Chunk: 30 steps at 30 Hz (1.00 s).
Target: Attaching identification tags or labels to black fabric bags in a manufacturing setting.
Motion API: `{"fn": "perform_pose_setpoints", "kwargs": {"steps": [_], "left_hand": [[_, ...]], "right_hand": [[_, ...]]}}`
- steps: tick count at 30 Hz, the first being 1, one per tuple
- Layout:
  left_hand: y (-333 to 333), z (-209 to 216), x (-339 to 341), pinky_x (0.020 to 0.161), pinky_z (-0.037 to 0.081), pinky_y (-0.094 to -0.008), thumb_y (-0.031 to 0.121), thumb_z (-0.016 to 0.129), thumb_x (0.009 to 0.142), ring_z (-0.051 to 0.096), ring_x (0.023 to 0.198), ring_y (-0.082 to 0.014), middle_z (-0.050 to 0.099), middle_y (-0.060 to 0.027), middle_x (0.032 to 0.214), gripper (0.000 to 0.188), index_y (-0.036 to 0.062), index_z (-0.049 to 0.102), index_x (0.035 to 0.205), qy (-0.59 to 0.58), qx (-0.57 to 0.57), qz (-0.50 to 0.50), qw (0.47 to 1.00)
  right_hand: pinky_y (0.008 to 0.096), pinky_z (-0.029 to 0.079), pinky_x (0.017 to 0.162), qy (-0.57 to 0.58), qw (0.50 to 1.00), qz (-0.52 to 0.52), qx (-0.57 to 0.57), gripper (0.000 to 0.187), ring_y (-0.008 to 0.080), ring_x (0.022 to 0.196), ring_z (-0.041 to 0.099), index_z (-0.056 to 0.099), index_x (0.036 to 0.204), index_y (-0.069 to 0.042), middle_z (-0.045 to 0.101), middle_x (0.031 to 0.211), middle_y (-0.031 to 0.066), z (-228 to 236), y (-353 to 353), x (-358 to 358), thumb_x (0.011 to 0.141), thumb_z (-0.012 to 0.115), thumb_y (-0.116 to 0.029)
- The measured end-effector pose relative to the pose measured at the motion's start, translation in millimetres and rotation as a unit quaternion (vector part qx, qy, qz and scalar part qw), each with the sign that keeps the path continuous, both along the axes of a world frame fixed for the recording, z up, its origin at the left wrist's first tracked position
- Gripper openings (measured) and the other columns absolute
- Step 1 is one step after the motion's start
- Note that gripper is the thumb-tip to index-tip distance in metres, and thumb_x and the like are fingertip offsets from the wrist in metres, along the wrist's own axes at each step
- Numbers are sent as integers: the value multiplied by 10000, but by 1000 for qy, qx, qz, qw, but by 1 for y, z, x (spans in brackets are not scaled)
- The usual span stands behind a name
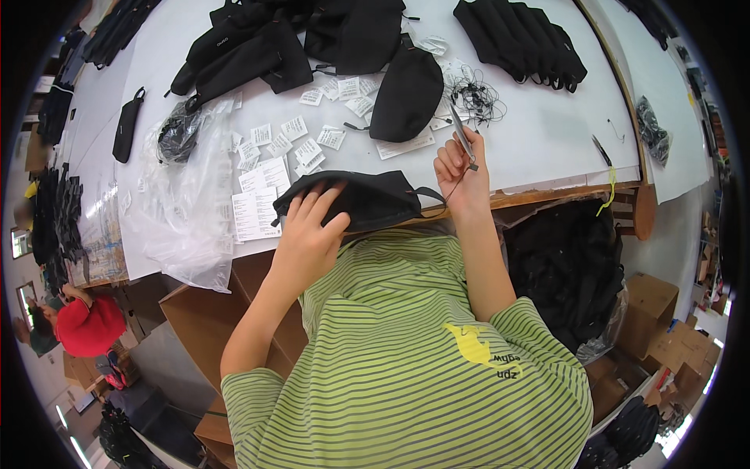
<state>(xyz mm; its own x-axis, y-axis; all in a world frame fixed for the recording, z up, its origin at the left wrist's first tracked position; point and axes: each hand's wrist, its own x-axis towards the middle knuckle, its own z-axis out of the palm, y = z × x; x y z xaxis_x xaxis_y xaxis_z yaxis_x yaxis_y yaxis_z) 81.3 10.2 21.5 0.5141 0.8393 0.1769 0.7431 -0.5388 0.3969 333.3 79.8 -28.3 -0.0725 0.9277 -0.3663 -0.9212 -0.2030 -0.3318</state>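
A black fabric pouch (383,195) lies along the near table edge, close to my body. My left hand (308,230) holds its left part, fingers spread across the fabric at the top opening. A thin black strap loop (428,192) runs from the pouch's right end towards my raised right hand (465,176). In that hand, closed fingers grip a slim silver pointed tool (459,129), its tip pointing away from me. A small dark piece on a cord hangs by these fingers; I cannot make out how it is held.
Beyond my hands lie white printed tags (308,148), a half-round black pouch (406,94) and tangled black cords (476,98). Black pouches (519,43) are stacked at the far right. Clear plastic bags (183,211) are at left. A person in red (90,324) is at far left.
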Motion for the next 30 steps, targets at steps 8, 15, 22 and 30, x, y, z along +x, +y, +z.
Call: {"fn": "perform_pose_setpoints", "kwargs": {"steps": [8,15,22,30], "left_hand": [[-2,-1,5,982,343,-511,12,622,719,455,1191,-385,508,-163,1271,191,62,532,879,18,-20,-4,1000],[-2,-5,5,994,339,-506,-30,621,675,452,1187,-396,514,-153,1259,215,28,533,863,8,-25,3,1000],[-4,-1,4,992,335,-514,22,617,744,450,1200,-388,523,-161,1245,158,61,547,881,11,-31,-4,999],[-5,10,6,969,359,-486,21,661,715,473,1165,-377,538,-131,1226,194,33,552,875,8,-49,-7,999]], "right_hand": [[239,245,432,68,995,41,-57,253,91,455,277,451,736,-73,375,552,6,17,-2,13,902,511,-254],[236,257,442,-84,996,3,10,223,75,455,299,463,762,-79,396,578,-22,4,0,15,920,507,-231],[164,372,475,-453,871,-187,-33,148,22,536,456,524,854,-93,539,693,-26,5,10,-2,935,494,-214],[170,244,440,-499,849,-155,72,131,3,508,398,565,828,-64,481,576,-71,-11,15,18,919,527,-150]]}}
